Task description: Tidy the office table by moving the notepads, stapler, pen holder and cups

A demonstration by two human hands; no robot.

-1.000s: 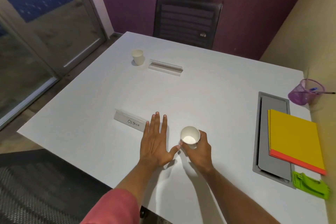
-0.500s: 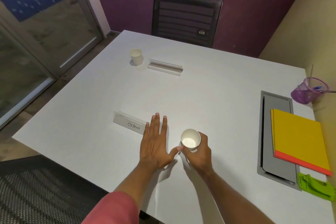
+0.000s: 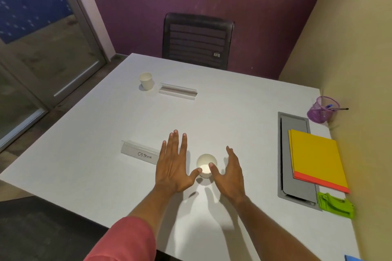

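A white paper cup (image 3: pixel 205 161) stands upright on the white table (image 3: pixel 106 176) between my two hands. My left hand (image 3: pixel 173 165) lies flat to its left, fingers spread, thumb tip near the cup's base. My right hand (image 3: pixel 230 172) is open just right of the cup, its thumb crossing in front of the rim. A second paper cup (image 3: pixel 146 80) stands far left. At the right edge lie yellow and orange notepads (image 3: pixel 318 157), a green stapler (image 3: pixel 336 205) and a purple mesh pen holder (image 3: pixel 322 109) with pens.
Two clear name-plate stands sit on the table, one marked "OSTRICH" (image 3: pixel 140 152) left of my left hand, one (image 3: pixel 178 91) beside the far cup. A grey cable hatch (image 3: pixel 290 154) lies under the notepads. A black chair (image 3: pixel 197 40) stands beyond the table.
My right hand has let go of the near cup and opened, moving slightly right. The cup stays upright on the table. The left hand has barely moved.
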